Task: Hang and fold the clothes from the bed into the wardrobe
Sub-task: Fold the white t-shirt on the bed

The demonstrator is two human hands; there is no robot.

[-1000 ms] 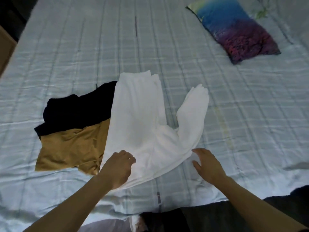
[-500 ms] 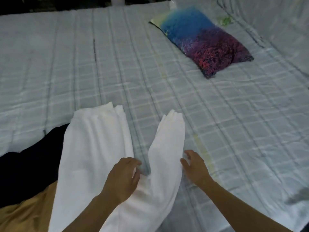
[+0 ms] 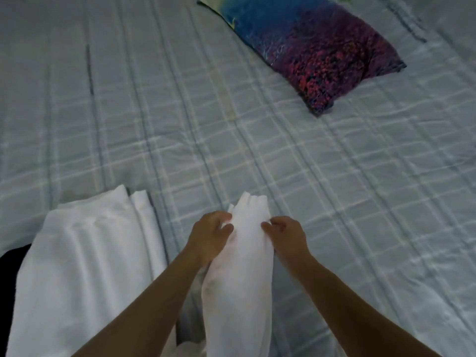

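Note:
A white garment (image 3: 85, 266) lies spread on the bed, its body at the lower left and one long sleeve (image 3: 244, 274) stretched up the middle. My left hand (image 3: 210, 234) pinches the left edge of that sleeve close to its cuff. My right hand (image 3: 284, 234) pinches the sleeve's right edge at the same height. The cuff end pokes out just beyond both hands. A sliver of a black garment (image 3: 10, 256) shows at the left edge, partly under the white one.
The bed (image 3: 154, 112) is covered by a pale blue-grey checked sheet. A blue, purple and red patterned pillow (image 3: 316, 52) lies at the upper right. The wardrobe is out of view.
Both hands slid up along the white sleeve from near the shoulder to its cuff and took hold of its edges. The view shifted, so the mustard garment left the frame.

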